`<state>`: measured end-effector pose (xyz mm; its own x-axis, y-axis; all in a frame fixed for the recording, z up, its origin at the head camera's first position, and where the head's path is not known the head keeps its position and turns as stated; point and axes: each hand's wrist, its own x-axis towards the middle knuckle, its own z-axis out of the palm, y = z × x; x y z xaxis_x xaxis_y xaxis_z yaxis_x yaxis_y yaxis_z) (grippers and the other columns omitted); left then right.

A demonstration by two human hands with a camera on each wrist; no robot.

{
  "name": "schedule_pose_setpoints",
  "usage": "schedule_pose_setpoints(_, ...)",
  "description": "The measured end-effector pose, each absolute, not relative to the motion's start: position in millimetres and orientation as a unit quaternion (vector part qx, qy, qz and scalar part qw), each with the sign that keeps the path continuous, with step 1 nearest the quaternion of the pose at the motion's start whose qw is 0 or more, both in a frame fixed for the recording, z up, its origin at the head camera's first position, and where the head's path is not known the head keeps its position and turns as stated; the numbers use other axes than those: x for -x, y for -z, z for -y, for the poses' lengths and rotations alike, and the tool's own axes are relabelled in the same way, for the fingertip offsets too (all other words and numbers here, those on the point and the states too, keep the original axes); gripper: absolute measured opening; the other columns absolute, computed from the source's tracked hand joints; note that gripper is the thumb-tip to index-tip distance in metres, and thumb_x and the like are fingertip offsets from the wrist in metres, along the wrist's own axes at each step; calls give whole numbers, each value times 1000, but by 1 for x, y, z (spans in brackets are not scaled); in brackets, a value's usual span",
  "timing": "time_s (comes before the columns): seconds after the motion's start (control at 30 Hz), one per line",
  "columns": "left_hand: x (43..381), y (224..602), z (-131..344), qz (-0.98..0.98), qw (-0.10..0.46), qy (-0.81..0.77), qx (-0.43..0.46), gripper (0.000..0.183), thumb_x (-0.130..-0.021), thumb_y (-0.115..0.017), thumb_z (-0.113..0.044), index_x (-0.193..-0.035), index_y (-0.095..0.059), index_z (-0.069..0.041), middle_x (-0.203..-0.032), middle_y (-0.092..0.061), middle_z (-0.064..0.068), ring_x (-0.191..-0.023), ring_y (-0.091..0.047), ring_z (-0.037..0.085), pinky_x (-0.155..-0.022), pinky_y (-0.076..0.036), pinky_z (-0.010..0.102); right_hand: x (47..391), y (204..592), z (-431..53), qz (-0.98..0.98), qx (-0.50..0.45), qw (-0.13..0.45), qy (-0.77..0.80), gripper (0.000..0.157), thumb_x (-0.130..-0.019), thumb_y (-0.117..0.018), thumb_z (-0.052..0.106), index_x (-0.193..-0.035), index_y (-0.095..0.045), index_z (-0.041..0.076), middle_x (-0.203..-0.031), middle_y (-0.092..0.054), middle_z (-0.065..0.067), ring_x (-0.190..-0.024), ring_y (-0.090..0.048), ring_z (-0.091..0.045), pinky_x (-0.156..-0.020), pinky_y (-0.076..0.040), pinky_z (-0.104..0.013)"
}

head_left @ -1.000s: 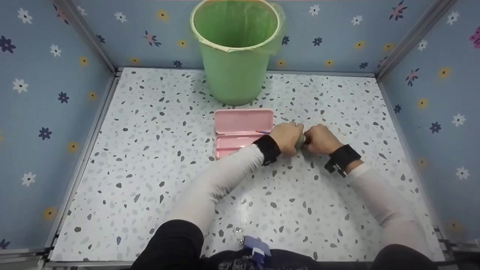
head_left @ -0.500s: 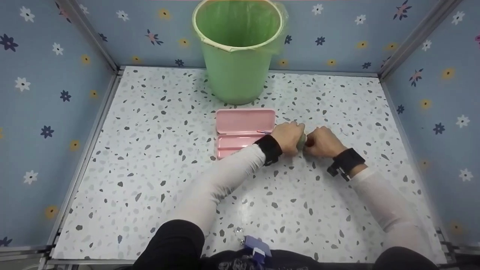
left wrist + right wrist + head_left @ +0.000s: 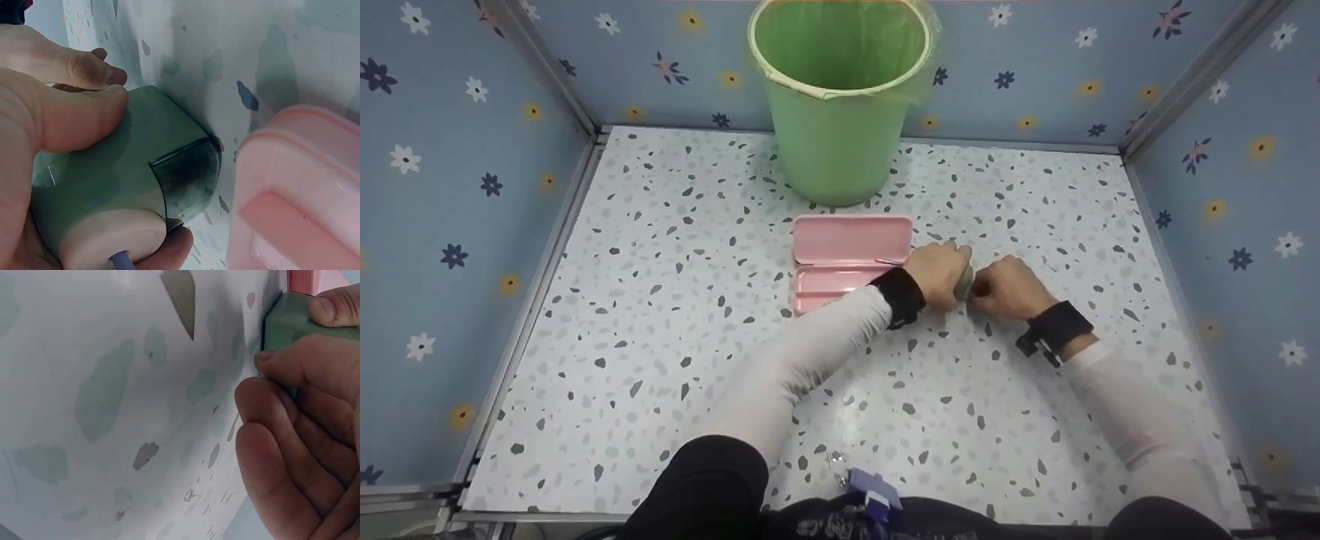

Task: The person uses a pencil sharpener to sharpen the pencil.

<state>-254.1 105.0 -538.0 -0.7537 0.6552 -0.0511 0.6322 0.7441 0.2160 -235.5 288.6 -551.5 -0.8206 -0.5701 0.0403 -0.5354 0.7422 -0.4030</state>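
Note:
My left hand (image 3: 936, 274) grips a green pencil sharpener (image 3: 124, 140) with a dark see-through shavings window. A purple pencil (image 3: 122, 260) sticks out of the sharpener's beige round end in the left wrist view. At the other side of the sharpener, my right hand (image 3: 1009, 288) has its fingers curled and thumb against them; in the right wrist view they pinch close to the green body, but the part between the fingertips is hidden. Left of the hands lies an open pink pencil case (image 3: 852, 238), partly covered by my left arm.
A tall green bin (image 3: 838, 146) with a clear liner stands behind the pencil case. A thin pencil-like stick (image 3: 889, 262) lies at the case's hinge. Blue flowered walls enclose the speckled table (image 3: 660, 285) at the back and sides.
My right hand has shifted slightly right and toward me, staying close to the sharpener. My left hand keeps its grip, nearly still. The head view has tilted a little.

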Motion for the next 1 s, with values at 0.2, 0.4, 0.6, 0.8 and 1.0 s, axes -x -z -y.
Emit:
schedule_pose_setpoints(0.2,254,540,-109,-931,59,-85,-350,61,-54,-72,-35,-104,-44,-14,-89,-48,3,-77,-51,23,-65,-45,36,227,549,-289,-929,305,31,208,8,-65,-77,19,-66,-69,20,-54,-53,17,-43,-48,-5,-42,-41,-26)
schedule_pose_setpoints(0.4,254,539,-108,-932,68,-86,-345,61,-53,-74,-34,-103,-44,-15,-88,-47,2,-77,-49,22,-64,-44,34,221,539,-284,-925,316,42,204,7,-67,-77,21,-70,-70,19,-54,-53,19,-41,-47,-4,-39,-40,-25)
schedule_pose_setpoints(0.6,254,536,-106,-933,71,-89,-341,60,-53,-74,-33,-103,-44,-16,-88,-46,2,-77,-49,22,-64,-44,35,221,529,-281,-925,329,33,186,8,-65,-76,18,-67,-69,21,-53,-51,20,-41,-46,-4,-39,-39,-25)
schedule_pose_setpoints(0.8,253,535,-106,-932,67,-90,-344,58,-54,-72,-31,-102,-44,-15,-87,-47,3,-75,-49,22,-62,-44,35,219,523,-282,-918,353,14,178,14,-63,-75,16,-62,-64,25,-52,-50,20,-41,-45,-3,-40,-38,-24)
schedule_pose_setpoints(1.0,252,536,-107,-931,59,-95,-349,54,-55,-71,-31,-100,-45,-16,-86,-47,2,-74,-49,22,-61,-43,36,219,513,-285,-911,378,-13,167,12,-64,-72,15,-61,-65,24,-54,-51,19,-43,-45,-2,-42,-38,-24)
